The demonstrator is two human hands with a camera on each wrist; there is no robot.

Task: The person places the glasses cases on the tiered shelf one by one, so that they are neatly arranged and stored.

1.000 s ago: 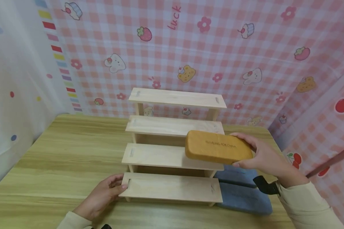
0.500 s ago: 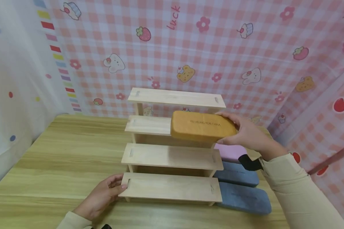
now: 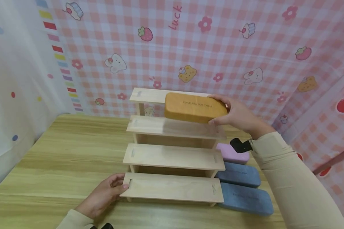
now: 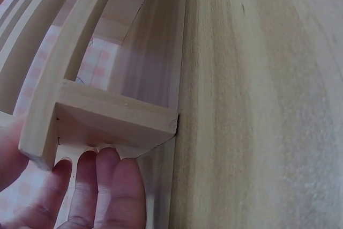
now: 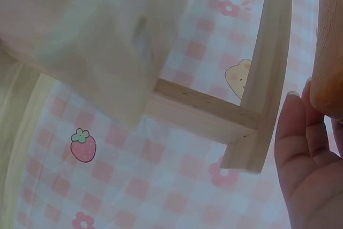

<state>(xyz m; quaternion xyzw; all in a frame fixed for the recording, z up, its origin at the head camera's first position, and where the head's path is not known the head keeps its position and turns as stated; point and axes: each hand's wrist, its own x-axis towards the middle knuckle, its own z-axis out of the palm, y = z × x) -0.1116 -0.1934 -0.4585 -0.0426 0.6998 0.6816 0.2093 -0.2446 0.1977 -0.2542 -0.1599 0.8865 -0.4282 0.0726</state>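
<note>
My right hand (image 3: 236,114) grips the right end of an orange glasses case (image 3: 196,106) with dark lettering. Thumb and fingers close on it from front and back. The case appears at the top step of a pale wooden stepped rack (image 3: 175,156), hiding much of that step; whether they touch I cannot tell. At the rack's lowest step, my left hand (image 3: 106,194) holds the left end. In the left wrist view, the thumb lies on the board's edge and the fingers (image 4: 123,191) are against the end support. The right wrist view shows part of the orange case (image 5: 328,73) beside the fingers.
Two blue cases (image 3: 245,198) and a pink case (image 3: 233,153) lie on the wooden table (image 3: 74,149), along the rack's right side. A pink checked cloth (image 3: 160,54) hangs behind, with white cloth (image 3: 17,79) on the left.
My right hand has carried the orange case up and back, from over the second step to the top step, slightly leftward. The pink case came into view. My left hand stays on the rack.
</note>
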